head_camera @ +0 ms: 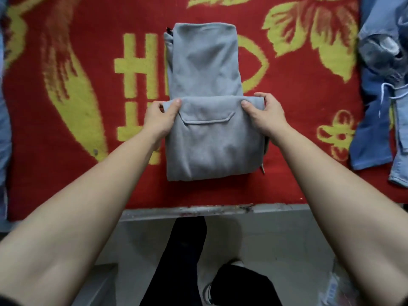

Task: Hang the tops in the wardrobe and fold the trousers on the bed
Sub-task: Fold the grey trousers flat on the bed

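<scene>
Pinching the folded edge of the grey trousers [212, 133], left hand [160, 119] and right hand [266, 117] gripped opposite corners, red blanket [298, 151] beneath, blue garments [379, 120] beyond the right hand

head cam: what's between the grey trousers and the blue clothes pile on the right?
Only bare red-and-yellow blanket between the grey trousers and the blue clothes, except the right hand gripping the trousers' fold, per the head view.

Bare forearms, black trousers [176, 261], dark shoes [220, 286]
</scene>
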A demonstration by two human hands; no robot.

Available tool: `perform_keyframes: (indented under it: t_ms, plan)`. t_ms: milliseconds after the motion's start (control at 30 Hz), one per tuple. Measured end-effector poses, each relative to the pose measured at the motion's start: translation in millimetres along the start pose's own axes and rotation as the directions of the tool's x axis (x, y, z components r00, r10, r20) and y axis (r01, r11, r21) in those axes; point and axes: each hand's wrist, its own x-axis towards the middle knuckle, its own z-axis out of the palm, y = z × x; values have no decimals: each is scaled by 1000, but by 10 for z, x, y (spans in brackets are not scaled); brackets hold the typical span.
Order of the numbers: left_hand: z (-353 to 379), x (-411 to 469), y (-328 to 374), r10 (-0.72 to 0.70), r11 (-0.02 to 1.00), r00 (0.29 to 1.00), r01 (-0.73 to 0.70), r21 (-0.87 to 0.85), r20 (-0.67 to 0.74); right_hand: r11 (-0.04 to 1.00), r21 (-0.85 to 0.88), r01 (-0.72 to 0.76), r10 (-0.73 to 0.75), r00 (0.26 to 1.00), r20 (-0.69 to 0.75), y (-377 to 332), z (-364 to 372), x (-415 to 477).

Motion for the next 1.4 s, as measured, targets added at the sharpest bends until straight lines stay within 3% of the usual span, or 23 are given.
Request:
perform_keyframes:
  t_ms: [133, 367, 467, 533, 600, 700, 767, 833, 933, 1067, 1200, 1400]
  plan:
    - [159, 369, 3, -14, 996, 999, 17, 83, -38, 995, -97, 0, -4, 999, -38, 2, 256, 354]
    - [504, 692, -184, 15, 886, 960, 117, 450, -279, 931, -352, 97, -93, 995, 29, 201, 626, 756]
    - [558, 740, -189, 55, 849, 932, 145, 509, -358, 866, -490, 98, -115, 993, -5, 165, 685, 846]
    - [515, 755, -143, 99, 860, 923, 108, 498, -371, 866, -494, 78, -102, 995, -21, 71, 622, 891]
    - [445, 870, -19, 112, 906, 931, 48, 421, -347, 906, -414, 88, -97, 995, -1, -87, 503, 1036]
    - [384, 1205, 374, 4, 996, 958, 24, 92, -286, 991, -108, 79, -72, 995, 65, -465, 376, 1410]
    - [403, 1436, 693, -45, 980, 991, 19, -198, -127, 986, 159, -42, 18, 988, 152, -733, 342, 1666]
    - [458, 1654, 885, -17, 923, 999, 34, -384, 47, 935, 304, -182, 88, 950, 298, -892, 341, 1880]
    - [494, 1838, 958, -53, 906, 993, 91, -414, 103, 889, 349, -297, 125, 890, 439, -962, 345, 2050]
    - [410, 1820, 953, -60, 892, 991, 109, -439, 124, 787, 491, -374, 114, 870, 479, -990, 240, 2045]
    - [280, 1668, 1115, 35, 914, 989, 26, -405, 142, 868, 408, -284, 90, 897, 433, -1052, 48, 1930]
    - [34, 1289, 1427, 107, 947, 956, -14, -321, 274, 861, 470, -194, -52, 886, 461, -1159, -147, 1642]
